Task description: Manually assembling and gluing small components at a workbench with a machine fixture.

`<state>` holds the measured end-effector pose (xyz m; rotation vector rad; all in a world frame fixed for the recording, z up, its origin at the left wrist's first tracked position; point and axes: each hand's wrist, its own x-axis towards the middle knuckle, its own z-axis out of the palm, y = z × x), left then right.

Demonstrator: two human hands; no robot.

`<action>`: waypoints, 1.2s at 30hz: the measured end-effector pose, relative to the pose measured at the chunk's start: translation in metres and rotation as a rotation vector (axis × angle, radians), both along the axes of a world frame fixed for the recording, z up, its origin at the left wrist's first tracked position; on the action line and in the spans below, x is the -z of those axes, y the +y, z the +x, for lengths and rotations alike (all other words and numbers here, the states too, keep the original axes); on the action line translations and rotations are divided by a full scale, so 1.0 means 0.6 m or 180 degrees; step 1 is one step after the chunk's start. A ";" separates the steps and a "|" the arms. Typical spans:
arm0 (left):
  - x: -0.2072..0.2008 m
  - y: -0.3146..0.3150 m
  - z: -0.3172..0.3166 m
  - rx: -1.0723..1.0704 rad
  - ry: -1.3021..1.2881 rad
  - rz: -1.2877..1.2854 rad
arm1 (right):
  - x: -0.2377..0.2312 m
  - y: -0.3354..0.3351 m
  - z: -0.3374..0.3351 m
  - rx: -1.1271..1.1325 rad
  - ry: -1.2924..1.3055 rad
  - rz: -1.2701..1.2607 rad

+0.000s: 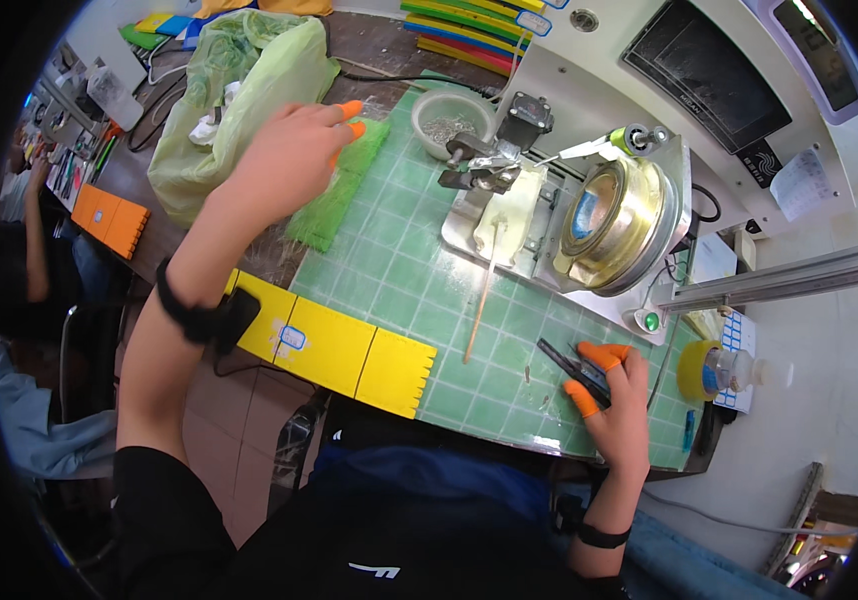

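Observation:
My left hand (289,150), with orange finger cots on some fingertips, reaches over the edge between a pale green plastic bag (259,60) and a bright green fuzzy mat (324,215). Its fingers stretch to the right and apart, and I see nothing held in them. Low on the right of the green gridded bench mat (469,400), my right hand (621,410) wears orange cots too. It is closed on dark tweezers (567,368), whose tips point up and left. Left of these lies a thin wooden stick (481,310), reaching up to a whitish pad (511,215) on the machine's base.
A round bowl of small metal bits (451,118) stands near the machine's clamp head (484,170). Beside that is a large spool (614,225). Yellow panels (324,340) line the front left edge. A yellow-banded bottle (704,370) stands right. Another person's arm (37,235) is far left.

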<state>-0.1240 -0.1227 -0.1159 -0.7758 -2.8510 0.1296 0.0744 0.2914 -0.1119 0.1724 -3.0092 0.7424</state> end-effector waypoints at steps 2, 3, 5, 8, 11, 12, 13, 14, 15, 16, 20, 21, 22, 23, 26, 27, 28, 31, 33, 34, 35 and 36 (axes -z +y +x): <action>-0.064 0.001 0.060 0.0180 0.0074 0.0731 | 0.004 0.007 0.001 0.0011 -0.0012 -0.0007; -0.095 -0.007 0.091 -0.0126 -0.0422 0.0511 | 0.004 0.010 0.004 -0.0050 -0.0033 -0.0034; -0.137 -0.012 0.135 -0.0572 -0.1140 0.0082 | 0.004 0.017 0.006 -0.0024 -0.0067 -0.0056; -0.171 -0.024 0.171 -0.0537 -0.1091 0.0078 | -0.006 0.018 0.000 -0.0031 -0.0184 -0.0129; -0.211 -0.025 0.178 -0.0272 -0.0812 0.0653 | -0.031 0.003 -0.011 -0.0091 -0.0219 -0.0206; -0.223 -0.021 0.174 -0.0240 -0.0801 0.0979 | -0.041 -0.005 -0.017 -0.0168 -0.0155 -0.0292; -0.225 -0.018 0.168 -0.0169 -0.0721 0.1190 | -0.050 -0.015 -0.024 -0.0129 -0.0170 -0.0286; -0.240 -0.019 0.168 -0.0196 -0.0742 0.1161 | -0.060 -0.031 -0.033 -0.0374 -0.0076 -0.0534; -0.256 -0.020 0.165 -0.0277 -0.0953 0.1019 | -0.068 -0.046 -0.042 -0.0609 0.0018 -0.0787; -0.251 -0.019 0.151 -0.0281 -0.1170 0.0918 | -0.066 -0.058 -0.045 -0.0552 0.0003 -0.0767; -0.124 0.015 0.113 -0.0113 -0.0259 0.0741 | -0.064 -0.114 -0.070 -0.1167 0.0097 -0.0839; -0.100 0.014 0.100 -0.0007 -0.0327 0.0555 | -0.064 -0.125 -0.077 -0.1246 0.0073 -0.0862; -0.077 0.012 0.089 0.0097 -0.0396 0.0370 | -0.063 -0.132 -0.081 -0.1329 0.0049 -0.0885; -0.052 0.010 0.082 0.0071 -0.0432 0.0364 | -0.059 -0.137 -0.086 -0.1346 0.0011 -0.0901; -0.002 0.008 0.068 0.0182 -0.0221 0.0020 | -0.050 -0.144 -0.099 -0.1536 0.0123 -0.1051; 0.007 0.009 0.069 0.0102 -0.0167 0.0023 | -0.053 -0.147 -0.103 -0.1538 0.0035 -0.1036; 0.012 0.010 0.069 0.0016 -0.0110 0.0024 | -0.053 -0.149 -0.106 -0.1544 -0.0051 -0.1022; 0.005 0.017 0.065 0.0039 -0.0068 -0.0109 | -0.039 -0.157 -0.113 -0.1588 0.0114 -0.1057; 0.001 0.013 0.059 0.0043 -0.0195 -0.0195 | -0.039 -0.173 -0.121 -0.1649 0.0159 -0.1134; -0.002 0.010 0.057 0.0057 -0.0315 -0.0283 | -0.040 -0.181 -0.125 -0.1700 0.0213 -0.1213; -0.007 0.005 0.057 0.0033 -0.0307 -0.0293 | -0.045 -0.187 -0.130 -0.1725 0.0220 -0.1223; -0.013 -0.001 0.059 0.0031 -0.0260 0.0191 | -0.052 -0.194 -0.135 -0.1848 0.0215 -0.1276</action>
